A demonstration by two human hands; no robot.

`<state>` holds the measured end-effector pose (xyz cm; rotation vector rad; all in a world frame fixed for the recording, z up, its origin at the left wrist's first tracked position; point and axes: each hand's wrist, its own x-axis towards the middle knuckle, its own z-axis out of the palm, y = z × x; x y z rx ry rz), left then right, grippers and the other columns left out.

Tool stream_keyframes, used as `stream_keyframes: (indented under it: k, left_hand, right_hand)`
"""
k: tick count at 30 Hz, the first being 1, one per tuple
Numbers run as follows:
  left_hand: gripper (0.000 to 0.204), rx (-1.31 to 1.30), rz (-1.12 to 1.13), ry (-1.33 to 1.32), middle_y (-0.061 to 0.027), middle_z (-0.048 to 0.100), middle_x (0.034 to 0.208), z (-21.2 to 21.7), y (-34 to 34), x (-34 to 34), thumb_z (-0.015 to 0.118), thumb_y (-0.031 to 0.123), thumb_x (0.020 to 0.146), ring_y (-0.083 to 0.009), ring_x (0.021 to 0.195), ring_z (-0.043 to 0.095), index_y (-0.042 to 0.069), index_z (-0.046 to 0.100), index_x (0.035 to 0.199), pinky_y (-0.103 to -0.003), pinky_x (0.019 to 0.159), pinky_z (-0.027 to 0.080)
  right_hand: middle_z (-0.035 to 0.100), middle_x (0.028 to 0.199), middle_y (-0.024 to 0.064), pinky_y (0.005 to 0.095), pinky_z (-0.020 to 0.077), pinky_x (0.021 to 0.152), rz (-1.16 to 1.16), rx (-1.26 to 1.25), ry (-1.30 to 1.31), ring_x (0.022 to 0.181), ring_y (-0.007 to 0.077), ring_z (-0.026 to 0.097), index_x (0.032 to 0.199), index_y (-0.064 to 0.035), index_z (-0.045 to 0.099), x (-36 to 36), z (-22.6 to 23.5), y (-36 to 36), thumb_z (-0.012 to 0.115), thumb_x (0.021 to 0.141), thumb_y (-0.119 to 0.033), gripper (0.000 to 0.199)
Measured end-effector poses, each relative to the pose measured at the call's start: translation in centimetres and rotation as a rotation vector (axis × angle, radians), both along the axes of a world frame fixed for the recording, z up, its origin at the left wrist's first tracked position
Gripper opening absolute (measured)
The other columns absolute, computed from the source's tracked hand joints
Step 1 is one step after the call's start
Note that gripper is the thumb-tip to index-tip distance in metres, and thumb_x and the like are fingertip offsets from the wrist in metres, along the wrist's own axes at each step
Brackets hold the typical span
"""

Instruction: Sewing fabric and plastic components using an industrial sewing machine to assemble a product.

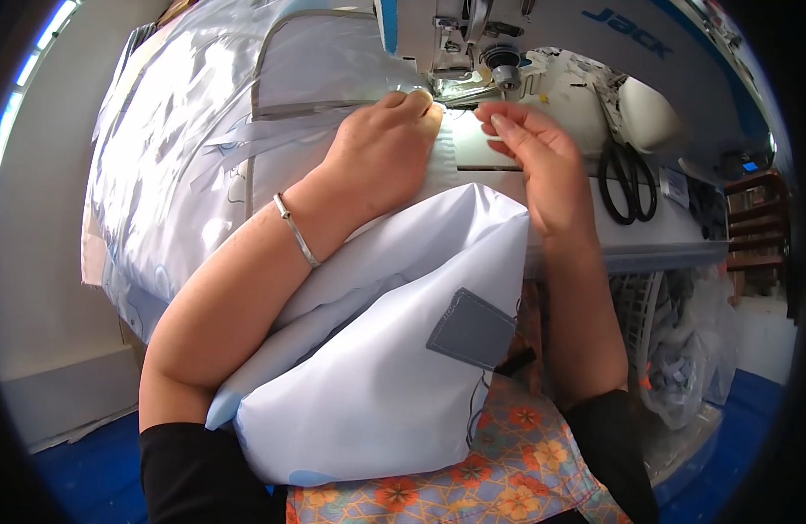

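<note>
Lap: bunching the pale blue fabric [377,384], grey patch [473,329] showing.
Left hand [381,157]: pressing flat, fingers closed on the fabric edge.
Right hand [543,162]: pinching the edge.
Presser foot [460,83]: probably feeding the seam; needing steady guiding.
Scissors [628,175]: lying beyond.

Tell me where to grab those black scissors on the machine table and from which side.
Take the scissors by the two black handle loops, which lie at the near end toward the person, the blades pointing away. Come from the near right side with the right hand, which is closest; the sewing machine blocks the far side.
</note>
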<state>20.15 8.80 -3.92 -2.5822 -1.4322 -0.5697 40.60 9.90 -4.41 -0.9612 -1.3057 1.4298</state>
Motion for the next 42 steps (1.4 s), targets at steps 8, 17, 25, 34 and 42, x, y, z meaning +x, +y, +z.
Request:
stream_keyframes:
  k: [8,17,25,34,42]
  left_hand:
    - [0.032,-0.033,-0.011,0.017,-0.0111,0.063,0.111,0.3,0.3,-0.3,0.056,0.007,0.083,-0.0274,0.108,0.059,-0.001,0.063,0.113,-0.038,0.089,0.052]
    - [0.025,-0.014,-0.055,-0.018,-0.0099,0.064,0.109,0.8,0.5,-0.4,0.059,0.011,0.088,-0.0273,0.106,0.06,0.002,0.065,0.11,-0.039,0.087,0.053]
    - [0.029,-0.036,-0.028,-0.005,-0.012,0.063,0.119,0.6,0.6,-0.7,0.062,0.015,0.088,-0.0276,0.113,0.059,0.003,0.065,0.114,-0.039,0.092,0.052]
    - [0.038,-0.064,-0.001,-0.01,-0.0159,0.061,0.126,0.4,0.4,-0.5,0.068,0.02,0.085,-0.0324,0.118,0.057,0.004,0.064,0.12,-0.041,0.099,0.049]
    - [0.04,-0.054,-0.012,0.018,-0.0192,0.06,0.129,0.5,-1.4,-0.3,0.067,0.024,0.086,-0.0345,0.12,0.056,0.003,0.064,0.12,-0.041,0.099,0.049]
  right_hand:
    - [0.068,0.094,0.0,0.0234,0.0431,0.087,-0.076,0.191,-0.141,0.092,0.0073,0.058,0.108,-0.0023,0.069,0.1,0.5,2.7,0.067,0.093,-0.011,0.018]
    - [0.069,0.09,0.0029,0.0233,0.0475,0.077,-0.071,0.355,-0.338,0.087,0.0077,0.06,0.103,0.0015,0.066,0.5,2.2,3.3,0.067,0.09,-0.005,0.015]
    - [0.068,0.093,0.0048,0.0261,0.0502,0.079,-0.128,0.528,-0.526,0.087,0.0117,0.063,0.105,0.002,0.064,0.9,1.9,4.4,0.065,0.087,-0.002,0.019]
    - [0.067,0.089,0.01,0.0285,0.0506,0.071,-0.254,0.83,-0.647,0.073,0.0164,0.063,0.103,-0.002,0.066,1.5,1.8,6.0,0.065,0.082,-0.005,0.022]
    - [0.067,0.091,0.01,0.0308,0.0507,0.076,-0.156,0.582,-0.682,0.078,0.0226,0.063,0.105,-0.0008,0.066,1.1,2.3,3.5,0.065,0.081,-0.003,0.024]
